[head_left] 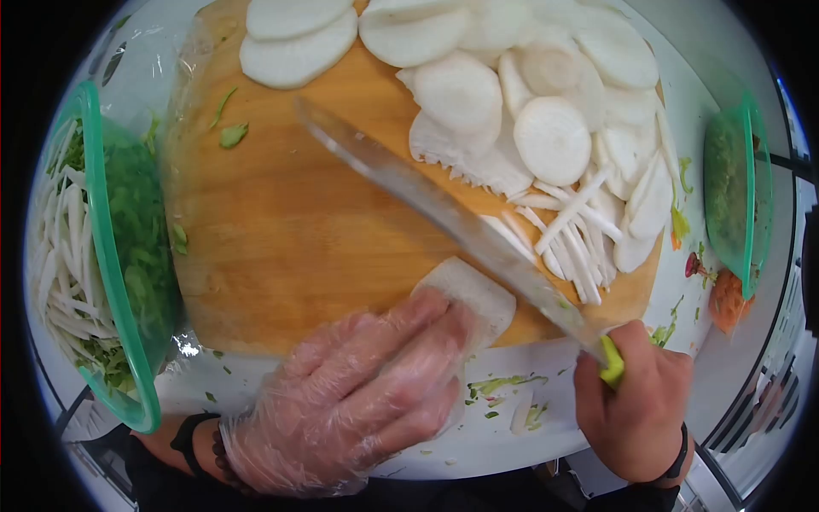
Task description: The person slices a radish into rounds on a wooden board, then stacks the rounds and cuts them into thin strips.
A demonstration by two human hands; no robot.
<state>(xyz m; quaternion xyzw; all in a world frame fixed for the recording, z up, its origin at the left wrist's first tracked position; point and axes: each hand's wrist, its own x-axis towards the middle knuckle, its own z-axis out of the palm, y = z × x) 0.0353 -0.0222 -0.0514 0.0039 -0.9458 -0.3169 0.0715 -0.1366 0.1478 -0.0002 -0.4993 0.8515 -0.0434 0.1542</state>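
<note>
My left hand (358,397), in a clear plastic glove, presses its bent fingertips on a white daikon piece (478,294) near the front edge of the wooden cutting board (281,222). My right hand (636,405) is bare and closed around the green handle of a kitchen knife (444,218). The long blade slants across the board to the upper left, just right of the daikon piece. Cut daikon strips (580,239) lie beyond the blade. Several round daikon slices (553,141) overlap along the board's far and right sides.
A green-rimmed container (107,256) at the left holds white strips and green leaves. Another green-rimmed container (746,196) stands at the far right, with an orange food heap (729,300) beside it. Green scraps (508,384) litter the white table in front of the board.
</note>
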